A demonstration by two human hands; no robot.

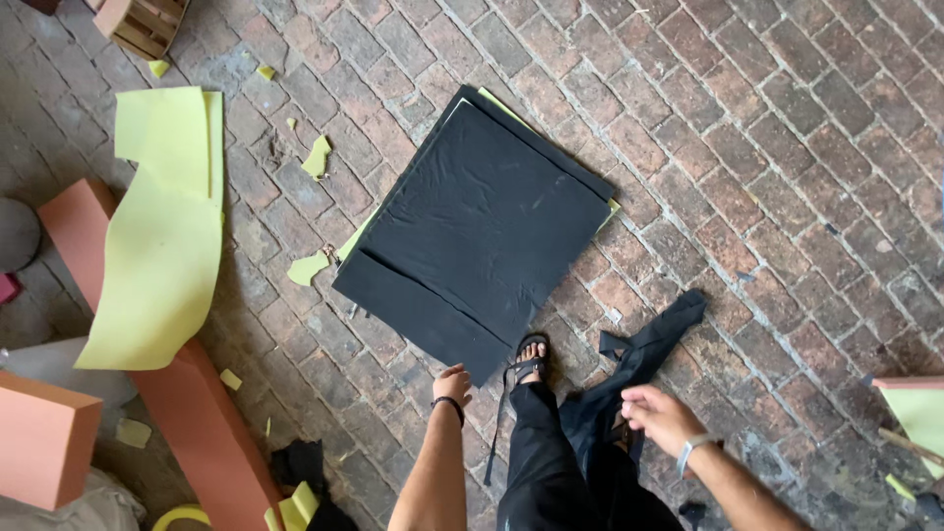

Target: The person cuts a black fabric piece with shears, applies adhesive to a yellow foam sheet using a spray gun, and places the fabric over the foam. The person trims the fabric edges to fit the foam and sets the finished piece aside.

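Observation:
A large black fabric sheet (482,226) lies flat on the brick floor over a yellow foam square whose edges peek out. My left hand (451,384) reaches down at the sheet's near corner, fingers curled at its edge. My right hand (657,416) hovers to the right over a strip of black fabric (649,346) that trails across the bricks; whether it grips the strip I cannot tell. My foot in a black sandal (528,362) stands on the sheet's near edge.
A curled yellow foam sheet (162,236) drapes over a long orange foam block (187,413) at the left. Another orange block (44,438) sits at the far left. Yellow scraps litter the bricks. A wooden crate (143,25) stands top left.

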